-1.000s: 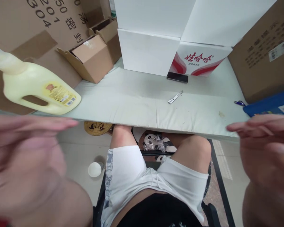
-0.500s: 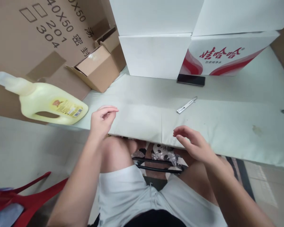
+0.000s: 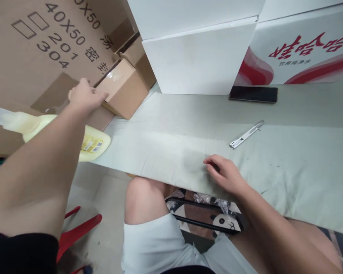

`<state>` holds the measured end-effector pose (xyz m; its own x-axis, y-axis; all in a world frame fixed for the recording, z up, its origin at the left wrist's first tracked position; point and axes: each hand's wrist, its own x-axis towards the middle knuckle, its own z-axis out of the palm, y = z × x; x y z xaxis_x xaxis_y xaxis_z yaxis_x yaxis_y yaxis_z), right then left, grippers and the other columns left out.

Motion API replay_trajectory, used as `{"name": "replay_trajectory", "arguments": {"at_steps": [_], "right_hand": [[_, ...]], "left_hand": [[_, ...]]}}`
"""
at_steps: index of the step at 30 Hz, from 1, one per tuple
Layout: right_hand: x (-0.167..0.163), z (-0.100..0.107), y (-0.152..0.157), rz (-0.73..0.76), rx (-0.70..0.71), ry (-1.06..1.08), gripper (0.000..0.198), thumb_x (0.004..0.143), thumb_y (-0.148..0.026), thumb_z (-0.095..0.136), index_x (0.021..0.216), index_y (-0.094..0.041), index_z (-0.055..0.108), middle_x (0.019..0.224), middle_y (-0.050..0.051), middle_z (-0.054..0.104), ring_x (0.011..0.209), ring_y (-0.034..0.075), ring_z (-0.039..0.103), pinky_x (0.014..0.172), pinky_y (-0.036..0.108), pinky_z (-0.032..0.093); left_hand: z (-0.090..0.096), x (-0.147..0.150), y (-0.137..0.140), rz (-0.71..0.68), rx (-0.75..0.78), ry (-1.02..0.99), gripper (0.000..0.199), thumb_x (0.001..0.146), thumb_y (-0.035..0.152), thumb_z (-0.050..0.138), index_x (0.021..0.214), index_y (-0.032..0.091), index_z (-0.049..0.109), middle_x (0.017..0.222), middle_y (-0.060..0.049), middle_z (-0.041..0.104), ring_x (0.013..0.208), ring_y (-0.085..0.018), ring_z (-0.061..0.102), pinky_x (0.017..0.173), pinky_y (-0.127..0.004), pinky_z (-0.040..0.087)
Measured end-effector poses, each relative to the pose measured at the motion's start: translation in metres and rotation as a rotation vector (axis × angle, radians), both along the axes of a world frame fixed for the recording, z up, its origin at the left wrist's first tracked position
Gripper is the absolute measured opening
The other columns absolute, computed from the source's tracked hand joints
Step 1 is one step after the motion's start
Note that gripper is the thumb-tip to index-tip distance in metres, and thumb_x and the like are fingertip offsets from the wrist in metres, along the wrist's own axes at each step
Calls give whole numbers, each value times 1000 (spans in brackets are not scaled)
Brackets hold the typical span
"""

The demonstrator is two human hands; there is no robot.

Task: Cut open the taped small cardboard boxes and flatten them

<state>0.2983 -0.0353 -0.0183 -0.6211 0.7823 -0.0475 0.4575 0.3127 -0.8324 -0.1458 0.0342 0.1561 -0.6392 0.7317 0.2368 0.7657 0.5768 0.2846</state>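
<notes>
My left hand (image 3: 87, 95) reaches out at the near left edge of a small brown cardboard box (image 3: 125, 89). Its thumb is spread apart over the box's edge, and some of its fingers are hidden from me. Beneath that forearm lies a bottle of pale yellow liquid (image 3: 98, 142), partly covered by the arm. My right hand (image 3: 224, 173) hovers low by the table's front edge, loosely curled, a gap between thumb and fingers and nothing in it. Beyond it on the table (image 3: 171, 140) lies a slim silver utility knife (image 3: 246, 134).
A dark phone (image 3: 253, 94) lies against a white carton with red print (image 3: 303, 53). Next to that is a plain white box (image 3: 193, 61). A large printed cardboard sheet (image 3: 17, 68) stands at the left. A red chair (image 3: 80, 232) is below left.
My left hand has moved from above the table's front edge forward and left to the small cardboard box. My right hand stays near the front edge. The view has shifted left.
</notes>
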Motion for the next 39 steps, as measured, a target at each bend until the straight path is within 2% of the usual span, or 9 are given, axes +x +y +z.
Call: {"name": "replay_trajectory", "arguments": {"at_steps": [2, 5, 10, 13, 17, 22, 28, 35, 39], "right_hand": [[-3, -1, 2, -6, 2, -1, 22, 93, -27, 45, 97, -18, 65, 90, 8, 70, 80, 20, 63, 76, 33, 48], [-6, -4, 2, -6, 44, 51, 21, 91, -26, 47, 96, -18, 66, 89, 8, 71, 80, 20, 64, 76, 33, 48], [1, -5, -2, -25, 103, 110, 20, 91, -25, 47, 95, -19, 66, 87, 7, 71, 80, 20, 65, 77, 34, 50], [10, -1, -4, -101, 183, 199, 18, 92, -24, 49, 98, -19, 65, 91, 8, 71, 83, 20, 66, 79, 35, 52], [23, 3, -4, -312, 290, 425, 14, 95, -25, 55, 104, -21, 64, 91, 5, 69, 83, 18, 66, 76, 32, 54], [41, 18, 3, -492, 317, 664, 29, 98, -41, 56, 122, -25, 59, 116, 9, 64, 109, 24, 64, 90, 39, 56], [48, 76, 35, -419, 484, 718, 33, 93, -39, 59, 125, -32, 58, 139, 8, 56, 135, 28, 54, 107, 47, 50], [39, 96, 50, -439, 515, 506, 12, 87, -19, 58, 90, -23, 69, 92, 3, 70, 89, 19, 67, 86, 38, 54], [36, 98, 41, -429, 613, 454, 11, 87, -24, 63, 85, -25, 73, 89, 3, 65, 90, 20, 64, 84, 38, 53]], "left_hand": [[2, 7, 1, -32, -67, 25, 52, 85, 29, 79, 120, -4, 58, 125, -12, 73, 122, -22, 62, 122, -52, 34], [-2, 29, -9, -203, -87, 116, 24, 87, 20, 72, 103, 4, 67, 111, -9, 76, 111, -22, 63, 119, -50, 38], [-2, 72, -58, -530, 44, 335, 21, 89, 25, 64, 104, 11, 70, 102, -13, 73, 107, -31, 63, 113, -59, 37], [-2, 97, -97, -835, 212, 378, 15, 93, 33, 63, 96, 20, 69, 89, -8, 69, 95, -28, 60, 98, -52, 45], [-19, 131, -133, -1075, 436, 487, 10, 91, 19, 67, 98, 25, 70, 84, -4, 69, 88, -24, 59, 81, -40, 50], [-43, 160, -133, -1074, 540, 407, 12, 92, 16, 65, 95, 26, 70, 88, -4, 68, 96, -25, 64, 84, -41, 55], [-34, 179, -97, -1152, 657, 98, 10, 87, 20, 68, 94, 26, 70, 100, -5, 65, 106, -27, 66, 96, -47, 57], [-67, 176, -75, -1106, 895, -331, 5, 83, 32, 71, 79, 29, 71, 92, -4, 65, 95, -27, 67, 92, -53, 57], [-92, 168, -80, -1152, 994, -582, 20, 84, 41, 70, 75, 25, 77, 79, -6, 68, 78, -24, 68, 72, -43, 57]]}}
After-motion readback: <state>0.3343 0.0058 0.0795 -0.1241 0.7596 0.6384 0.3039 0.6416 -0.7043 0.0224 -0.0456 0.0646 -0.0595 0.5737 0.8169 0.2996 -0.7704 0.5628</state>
